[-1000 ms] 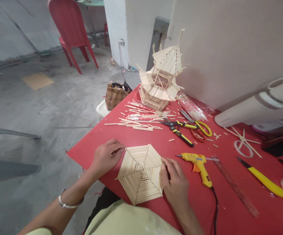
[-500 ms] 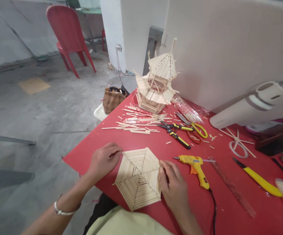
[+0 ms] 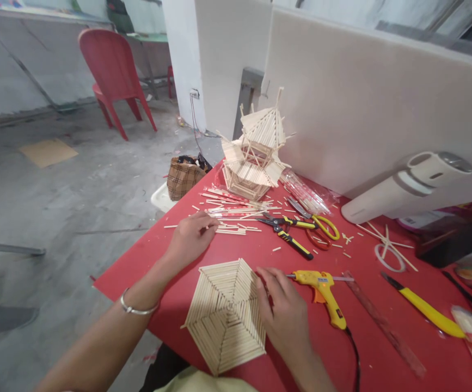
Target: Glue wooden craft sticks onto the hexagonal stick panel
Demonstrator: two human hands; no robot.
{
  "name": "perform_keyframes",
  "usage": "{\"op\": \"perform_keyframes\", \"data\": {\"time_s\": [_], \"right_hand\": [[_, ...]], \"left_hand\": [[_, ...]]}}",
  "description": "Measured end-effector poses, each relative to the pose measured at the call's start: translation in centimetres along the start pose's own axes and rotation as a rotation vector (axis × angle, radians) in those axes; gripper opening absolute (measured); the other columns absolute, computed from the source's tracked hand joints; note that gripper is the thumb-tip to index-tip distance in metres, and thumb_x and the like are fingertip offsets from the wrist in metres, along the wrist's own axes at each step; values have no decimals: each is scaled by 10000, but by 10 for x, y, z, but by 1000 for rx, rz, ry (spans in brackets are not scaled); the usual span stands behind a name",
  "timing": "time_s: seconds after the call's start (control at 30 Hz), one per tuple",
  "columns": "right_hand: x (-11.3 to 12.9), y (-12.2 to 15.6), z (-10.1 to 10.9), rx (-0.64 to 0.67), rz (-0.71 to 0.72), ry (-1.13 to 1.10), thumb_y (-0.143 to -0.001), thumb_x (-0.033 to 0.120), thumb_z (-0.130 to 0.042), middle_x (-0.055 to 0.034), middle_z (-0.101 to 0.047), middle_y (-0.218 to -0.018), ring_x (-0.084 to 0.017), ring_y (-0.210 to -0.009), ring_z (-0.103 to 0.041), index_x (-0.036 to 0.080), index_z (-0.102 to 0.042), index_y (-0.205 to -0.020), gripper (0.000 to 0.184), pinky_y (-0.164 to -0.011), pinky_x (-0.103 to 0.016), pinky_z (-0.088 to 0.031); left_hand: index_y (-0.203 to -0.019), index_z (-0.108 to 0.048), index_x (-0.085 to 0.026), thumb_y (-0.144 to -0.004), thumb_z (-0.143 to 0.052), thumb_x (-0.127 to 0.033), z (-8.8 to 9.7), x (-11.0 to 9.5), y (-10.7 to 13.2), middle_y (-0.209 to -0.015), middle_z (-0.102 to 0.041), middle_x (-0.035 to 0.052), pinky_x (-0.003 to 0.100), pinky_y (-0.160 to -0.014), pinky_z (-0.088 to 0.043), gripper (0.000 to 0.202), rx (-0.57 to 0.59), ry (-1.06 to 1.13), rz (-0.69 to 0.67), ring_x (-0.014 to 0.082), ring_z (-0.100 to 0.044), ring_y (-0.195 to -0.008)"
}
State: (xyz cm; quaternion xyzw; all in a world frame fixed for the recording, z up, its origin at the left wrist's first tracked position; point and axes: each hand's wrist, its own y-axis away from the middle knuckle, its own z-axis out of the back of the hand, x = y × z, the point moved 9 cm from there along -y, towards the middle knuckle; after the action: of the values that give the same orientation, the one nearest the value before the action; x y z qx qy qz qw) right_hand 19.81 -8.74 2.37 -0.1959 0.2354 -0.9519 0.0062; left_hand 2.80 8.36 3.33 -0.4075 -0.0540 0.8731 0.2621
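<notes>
A six-sided panel of thin wooden sticks lies flat on the red table close to my body. My right hand rests along its right edge, fingers stretched and a little apart. Beyond the panel's far left corner, my left hand hovers at the near side of a pile of loose sticks. Its fingers are bent, the thumb stands off from them, and nothing shows in its grasp. To the right of my right hand lies a yellow glue gun with a clear glue stick in its back.
A tiered stick model stands at the back corner. Black-and-yellow pliers, scissors and a yellow-handled cutter lie to the right. A white tumbler leans at the wall. A checked bag sits beyond the table's edge.
My left hand has left the panel's upper left corner and moved forward to the stick pile. My right hand stays at the panel's right edge. The view has tilted up slightly.
</notes>
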Motion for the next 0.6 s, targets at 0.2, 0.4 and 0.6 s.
{"op": "perform_keyframes", "data": {"time_s": [0.2,0.4,0.6], "right_hand": [[9,-25,-13,37,13,-41,-1007,229,-462,-88,-705,-1013,-197,-928,-654,174,-691,-1100,253,-825,-310,-509],[6,-23,-32,83,-3,-77,-1006,225,-464,-85,-701,-1021,-194,-940,-649,187,-681,-1132,253,-840,-314,-499],[4,-23,-33,71,-4,-59,-1003,218,-462,-78,-713,-975,-190,-898,-654,176,-689,-1095,248,-821,-314,-496]], "left_hand": [[-860,-739,-194,-931,-488,-204,-20,7,-15,-944,-715,68,279,-627,-423,261,135,-257,-54,187,-643,-795],[-850,-739,-210,-952,-489,-228,-35,21,-9,-945,-701,53,268,-637,-423,271,171,-285,-33,171,-632,-791],[-876,-745,-216,-952,-503,-235,-38,26,-6,-957,-693,51,264,-622,-415,254,186,-330,-33,172,-633,-780]]}}
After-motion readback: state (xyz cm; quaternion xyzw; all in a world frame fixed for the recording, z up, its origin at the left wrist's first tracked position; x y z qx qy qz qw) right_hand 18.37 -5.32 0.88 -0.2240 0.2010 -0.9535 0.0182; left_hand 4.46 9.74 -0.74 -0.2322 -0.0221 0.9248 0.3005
